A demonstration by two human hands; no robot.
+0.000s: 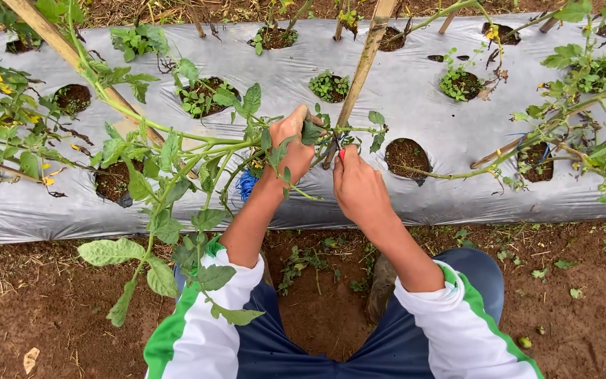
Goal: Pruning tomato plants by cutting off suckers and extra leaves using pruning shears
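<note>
My left hand (293,144) grips a green tomato plant stem (205,144) and its leaves, pressed near a slanted bamboo stake (360,70). My right hand (359,188) is closed just right of it, pinching something small with a red tip (341,154) against the stem and stake; what it is I cannot tell. A bunch of blue string (246,184) hangs below my left wrist. The leafy stem runs left across the silver mulch sheet (415,91).
Planting holes with soil and small weeds dot the mulch sheet. Another bamboo stake (71,52) slants at left, more stakes at the top. Tomato plants (590,119) with yellow flowers spread right and left. Brown bare soil (50,295) lies in front of my knees.
</note>
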